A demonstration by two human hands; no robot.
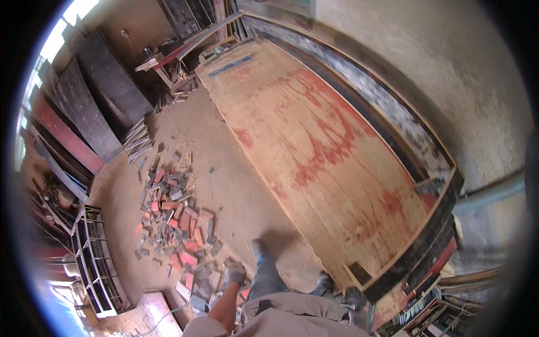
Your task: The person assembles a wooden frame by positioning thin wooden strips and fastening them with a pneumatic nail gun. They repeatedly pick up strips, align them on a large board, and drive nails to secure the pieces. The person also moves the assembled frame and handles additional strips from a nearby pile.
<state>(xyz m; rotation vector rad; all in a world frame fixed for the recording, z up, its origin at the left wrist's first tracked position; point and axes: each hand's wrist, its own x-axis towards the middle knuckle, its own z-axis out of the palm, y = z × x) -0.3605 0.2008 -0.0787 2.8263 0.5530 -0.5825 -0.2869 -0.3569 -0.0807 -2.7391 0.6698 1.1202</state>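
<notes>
My left hand (235, 274), in a grey glove, hangs low beside my left leg, over the near end of a heap of wood offcuts (188, 219). Its fingers are too small and blurred to read. The offcuts are short blocks, some red-painted and some grey or dark. Close to the near corner of a large plywood sheet (269, 121) is my right hand (353, 299), looking dark and gloved. Whether it touches the sheet or holds anything I cannot make out. Red stains spread over the plywood.
Dark boards (106, 84) lean at the left wall, above a metal rack frame (101, 264). A black-edged wooden frame (412, 255) borders the plywood on the right. A red-edged bench (168, 58) stands at the back. Tools and scraps (432, 314) crowd the lower right.
</notes>
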